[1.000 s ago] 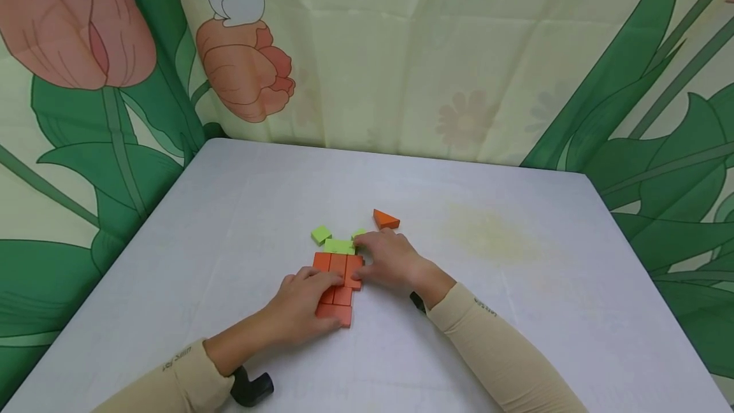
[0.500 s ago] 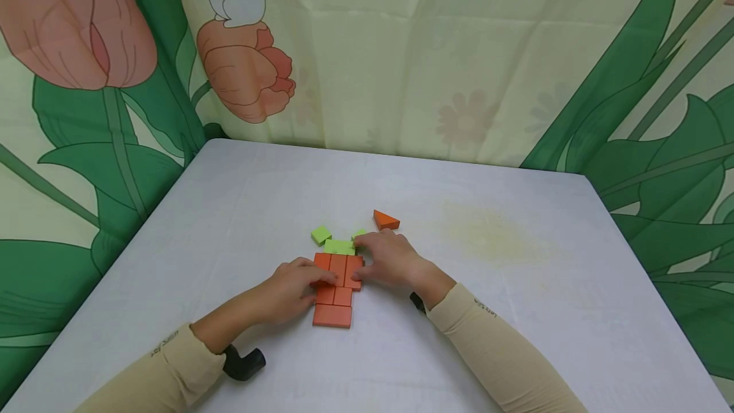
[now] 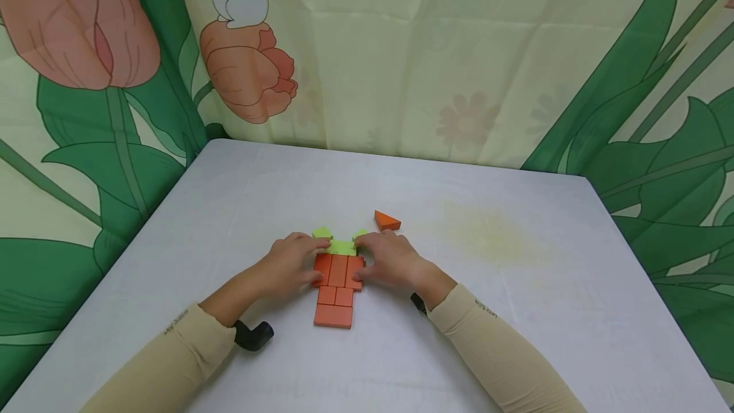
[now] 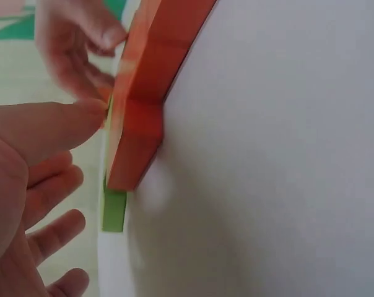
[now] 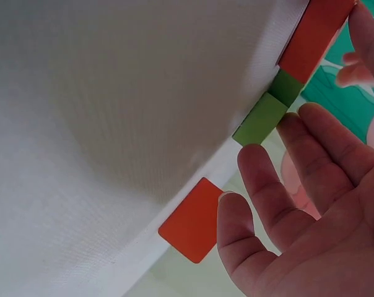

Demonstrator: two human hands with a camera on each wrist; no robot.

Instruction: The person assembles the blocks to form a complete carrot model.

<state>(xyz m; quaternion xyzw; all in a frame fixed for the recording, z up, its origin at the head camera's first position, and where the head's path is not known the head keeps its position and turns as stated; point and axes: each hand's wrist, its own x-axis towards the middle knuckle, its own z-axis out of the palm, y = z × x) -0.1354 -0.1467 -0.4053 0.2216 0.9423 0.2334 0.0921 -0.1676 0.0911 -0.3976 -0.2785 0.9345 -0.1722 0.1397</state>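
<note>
Flat orange-red blocks (image 3: 334,316) lie fitted together in the table's middle, a wider row above a narrower stem. A light green block (image 3: 342,248) adjoins their far end, with smaller green blocks (image 3: 322,232) at its corners, partly hidden by fingers. My left hand (image 3: 294,265) reaches over the left side, its thumb at the orange-red edge and its fingers spread near the green pieces. On the other side, my right hand (image 3: 395,260) has its thumb (image 5: 366,37) touching the orange-red row and its fingers extended by the green block (image 5: 261,119).
A loose orange triangular block (image 3: 387,220) lies just beyond my right fingers. The white-covered table (image 3: 516,311) ends at a printed curtain (image 3: 367,81) behind. Black wrist pieces (image 3: 254,335) stick out below the sleeves.
My left hand has moved from over the stem of the orange-red blocks, up toward the green ones, leaving the stem uncovered. My right hand has stayed in place.
</note>
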